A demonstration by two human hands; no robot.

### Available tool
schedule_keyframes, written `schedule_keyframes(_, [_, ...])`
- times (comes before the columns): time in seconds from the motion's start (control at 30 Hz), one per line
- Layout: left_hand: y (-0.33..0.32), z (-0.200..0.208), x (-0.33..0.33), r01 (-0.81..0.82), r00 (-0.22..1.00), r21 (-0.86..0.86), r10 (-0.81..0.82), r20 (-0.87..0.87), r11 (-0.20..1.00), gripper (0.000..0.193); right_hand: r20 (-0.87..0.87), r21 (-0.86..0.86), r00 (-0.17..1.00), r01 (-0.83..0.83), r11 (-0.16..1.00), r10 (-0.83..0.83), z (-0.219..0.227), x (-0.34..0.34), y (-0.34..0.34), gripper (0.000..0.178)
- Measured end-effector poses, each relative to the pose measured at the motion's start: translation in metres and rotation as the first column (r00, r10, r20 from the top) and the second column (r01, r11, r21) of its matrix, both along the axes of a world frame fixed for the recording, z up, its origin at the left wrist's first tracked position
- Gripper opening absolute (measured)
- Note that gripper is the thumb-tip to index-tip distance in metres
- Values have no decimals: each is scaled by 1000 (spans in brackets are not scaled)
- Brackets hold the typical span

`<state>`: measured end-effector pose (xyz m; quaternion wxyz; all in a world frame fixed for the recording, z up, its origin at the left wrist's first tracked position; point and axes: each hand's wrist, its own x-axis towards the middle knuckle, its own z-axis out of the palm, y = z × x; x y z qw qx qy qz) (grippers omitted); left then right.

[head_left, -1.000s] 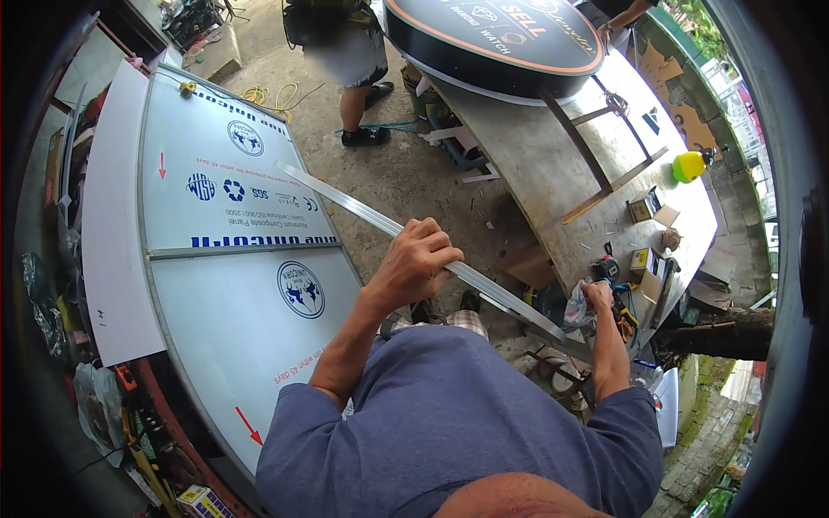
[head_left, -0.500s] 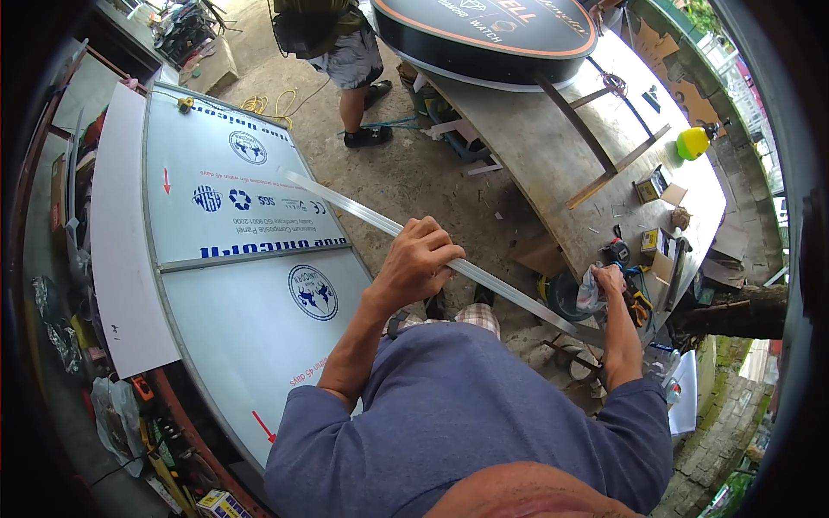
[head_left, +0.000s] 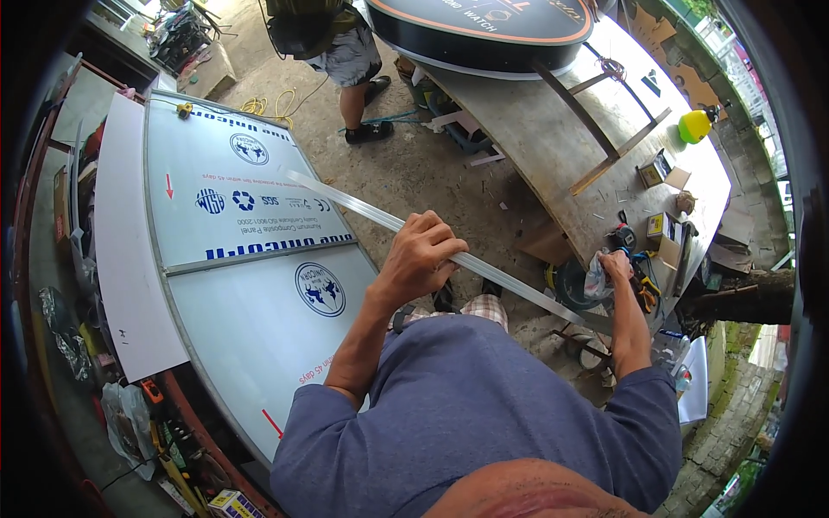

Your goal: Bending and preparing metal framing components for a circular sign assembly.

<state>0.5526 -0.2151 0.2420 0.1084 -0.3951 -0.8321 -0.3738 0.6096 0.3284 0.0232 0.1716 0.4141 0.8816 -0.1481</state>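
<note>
A long, pale ribbed strip (head_left: 363, 207) runs slantwise in front of me. My left hand (head_left: 421, 257) is wrapped round it near the middle; its far end hangs over the panel, and its near end passes by my right forearm. At the near edge of the work table, my right hand (head_left: 616, 266) has its fingers closed on a crumpled clear plastic bag (head_left: 595, 278). What the bag contains cannot be made out. A black and red tape measure (head_left: 622, 233) lies just beyond that hand, and yellow-black pliers (head_left: 646, 289) lie to its right.
To my left lies a large framed composite panel (head_left: 242, 337). On the table (head_left: 518, 138) are an oval sign (head_left: 475, 39), a metal frame (head_left: 609, 151), small open boxes (head_left: 663, 168) and a yellow-green spray bottle (head_left: 693, 126). A person (head_left: 350, 69) stands ahead on the concrete floor.
The view has shifted slightly. Both hands keep their grips on the strip and the plastic bag, with little other movement.
</note>
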Motion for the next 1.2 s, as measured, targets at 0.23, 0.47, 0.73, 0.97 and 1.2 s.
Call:
schedule_keyframes(0.23, [8,4,-4,15,999,-26,-15,-29,1000,32,217,131,974,-87,988,57,-15,-2,9,66])
schedule_keyframes(0.47, [14,0,2,11,999,-52,-9,40,999,35,-55,72,997,51,996,-47,1,5,-6,55])
schedule_keyframes(0.73, [10,1,1,-20,998,-78,24,55,997,31,-17,34,999,32,999,-31,5,-5,-9,52])
schedule_keyframes(0.97, [7,-1,-5,20,999,-46,-18,47,999,30,20,78,999,-41,996,40,8,4,-5,60])
schedule_keyframes(1.2, [2,-6,-4,-2,998,-52,5,63,999,31,-12,27,1000,1,1000,0,3,0,-3,51])
